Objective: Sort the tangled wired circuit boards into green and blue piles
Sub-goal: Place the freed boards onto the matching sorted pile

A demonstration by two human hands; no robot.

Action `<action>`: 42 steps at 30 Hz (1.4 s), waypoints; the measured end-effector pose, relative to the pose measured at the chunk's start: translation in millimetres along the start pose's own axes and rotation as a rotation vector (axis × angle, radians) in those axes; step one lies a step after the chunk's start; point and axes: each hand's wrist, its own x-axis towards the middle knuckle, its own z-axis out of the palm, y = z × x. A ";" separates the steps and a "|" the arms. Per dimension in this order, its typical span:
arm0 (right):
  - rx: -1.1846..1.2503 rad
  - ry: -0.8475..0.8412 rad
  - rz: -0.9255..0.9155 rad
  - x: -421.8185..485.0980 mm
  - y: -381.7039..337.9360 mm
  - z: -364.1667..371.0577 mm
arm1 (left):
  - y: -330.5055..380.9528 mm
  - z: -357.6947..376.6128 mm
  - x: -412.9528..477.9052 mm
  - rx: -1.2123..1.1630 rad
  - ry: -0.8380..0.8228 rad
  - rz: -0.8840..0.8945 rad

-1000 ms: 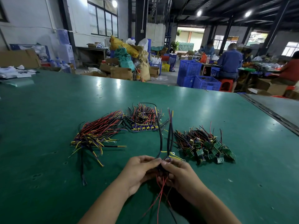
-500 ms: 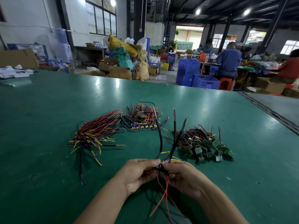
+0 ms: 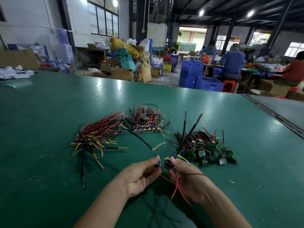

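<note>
My left hand (image 3: 141, 176) pinches a small wired board (image 3: 157, 164) whose black lead arcs up and left toward the far pile. My right hand (image 3: 185, 176) pinches a second wired blue board (image 3: 167, 162); its dark leads stand up to the right and red wires hang below. The two boards are a small gap apart. A pile of green boards (image 3: 212, 148) lies right of my hands. A tangled pile with blue boards (image 3: 145, 122) sits further back. A long bundle of blue boards with wires (image 3: 95, 135) lies on the left.
Everything rests on a wide green table (image 3: 49, 186). A grey table strip (image 3: 283, 109) runs along the right. Beyond the far edge stand blue crates (image 3: 197, 78), cardboard boxes (image 3: 121, 71) and seated people (image 3: 232, 63). Papers (image 3: 14, 73) lie far left.
My hands have drawn apart, splitting the held bundle into two separate wired boards. The left board's black lead has swung down to the left; the right one's leads lean right.
</note>
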 end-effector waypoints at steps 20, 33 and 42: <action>0.090 0.098 0.021 14.3 1.8 -6.9 | -5.7 -24.2 12.7 1.671 0.793 0.678; -0.037 -0.006 -0.035 6.3 5.7 -6.8 | -14.3 -6.1 3.1 1.091 0.078 0.696; -0.106 -0.063 -0.104 3.5 8.7 -2.1 | -16.4 0.9 -4.0 0.858 -0.037 0.448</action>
